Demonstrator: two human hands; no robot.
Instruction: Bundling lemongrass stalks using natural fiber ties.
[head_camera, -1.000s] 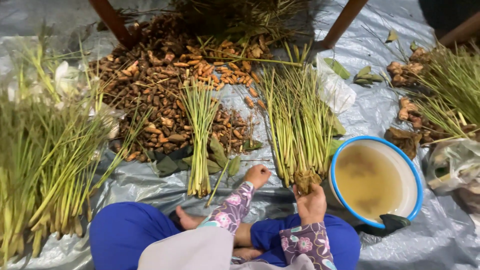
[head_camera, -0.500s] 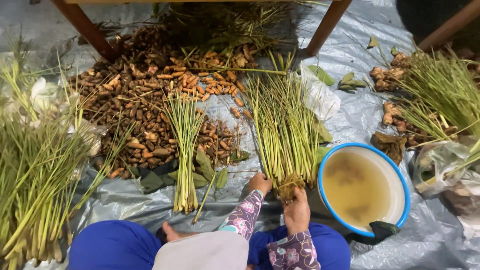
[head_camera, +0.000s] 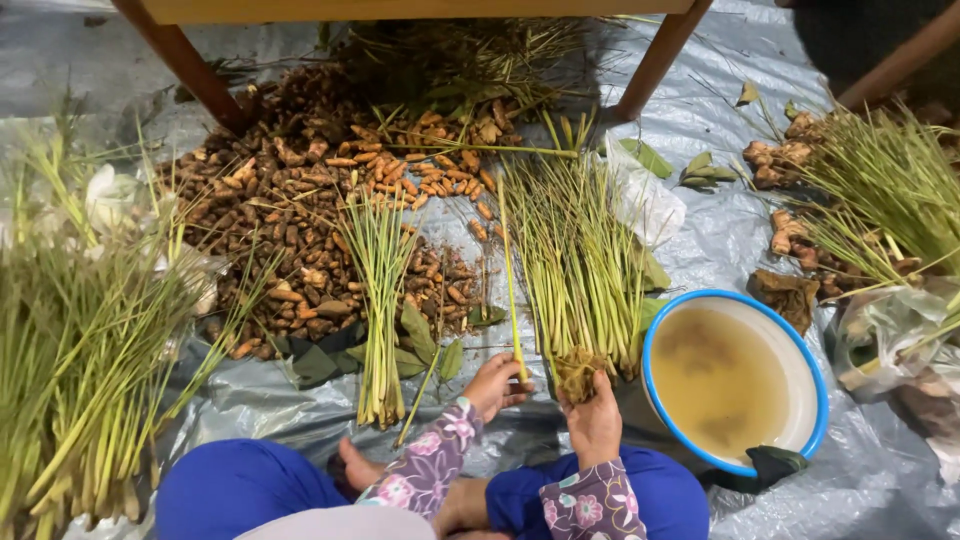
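Between left hand (head_camera: 495, 385) fingers: single lemongrass stalk (head_camera: 511, 290), upright.

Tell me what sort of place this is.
Probably a floor-level spot for sorting produce: a grey plastic sheet covers the ground, with bundled lemongrass stalks, a heap of brown roots and a basin of murky water.

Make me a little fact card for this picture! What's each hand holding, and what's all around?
left hand: left hand pinches one loose green stalk
right hand: right hand grips the root end of the stalk bundle
bowl: blue-rimmed bowl of cloudy brownish water, just right of the hands
pile: brown and orange roots heaped ahead
smaller bundle: green stalks lying left of the hands
ground cover: grey plastic sheet
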